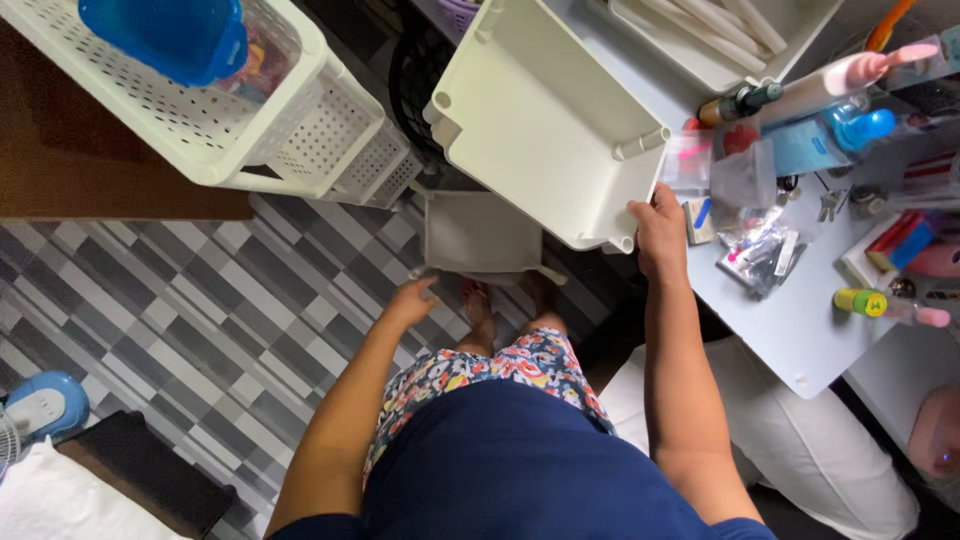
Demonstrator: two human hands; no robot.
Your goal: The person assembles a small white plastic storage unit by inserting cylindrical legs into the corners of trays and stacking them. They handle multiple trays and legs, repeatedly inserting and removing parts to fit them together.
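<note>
White bin (pixel 540 120) under right-hand fingers (pixel 650 215)

Blue bowl (pixel 165 35) — striped floor (pixel 200 310)

Right hand (pixel 658 232) gripping the lower corner of an empty white bin (pixel 545 115), tilted beside a grey desk (pixel 790 330) cluttered with bottles and small packets. Left hand (pixel 412 300) reaching down, fingers near the edge of a smaller white tray (pixel 480 235) above the striped grey floor (pixel 200 320). White perforated baskets (pixel 250 120) at upper left.
</note>
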